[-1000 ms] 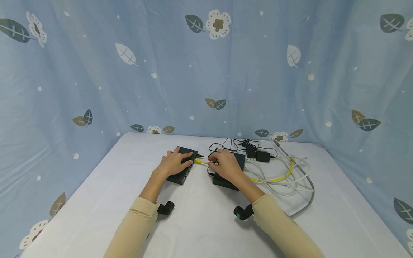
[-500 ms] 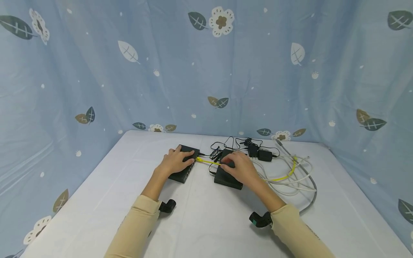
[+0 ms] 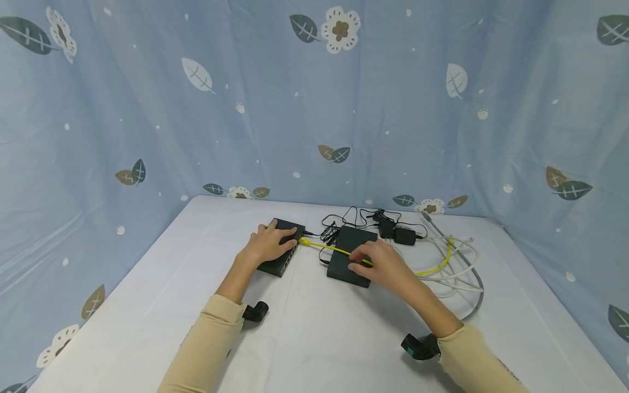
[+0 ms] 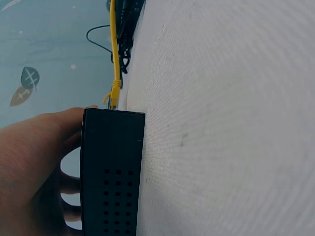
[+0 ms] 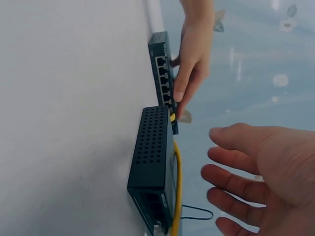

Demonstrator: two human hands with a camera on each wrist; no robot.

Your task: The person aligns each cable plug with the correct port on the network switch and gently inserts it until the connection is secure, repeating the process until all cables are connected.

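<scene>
My left hand (image 3: 264, 246) rests on top of a black network switch (image 3: 276, 267), fingers lying along it and thumb near its row of ports. A yellow network cable (image 3: 325, 247) has its plug (image 4: 115, 93) at that switch's port side, by the far corner. From there the cable crosses over a second black switch (image 3: 346, 273) to the right. Above this second switch hovers my right hand (image 3: 384, 263), fingers relaxed and apart. In the right wrist view nothing lies between its fingers, and the cable passes beside the second switch.
Black power adapters (image 3: 405, 236) and their thin black leads (image 3: 355, 214) lie behind the second switch. Loops of white cable (image 3: 469, 252) and a thicker grey cable (image 3: 478, 303) spread to the right. A patterned blue curtain (image 3: 275, 109) stands behind the white table (image 3: 314, 338).
My right hand has moved right from the gap between the switches, along the yellow cable, to over the second switch, its fingers loosening. My left hand has stayed on the first switch.
</scene>
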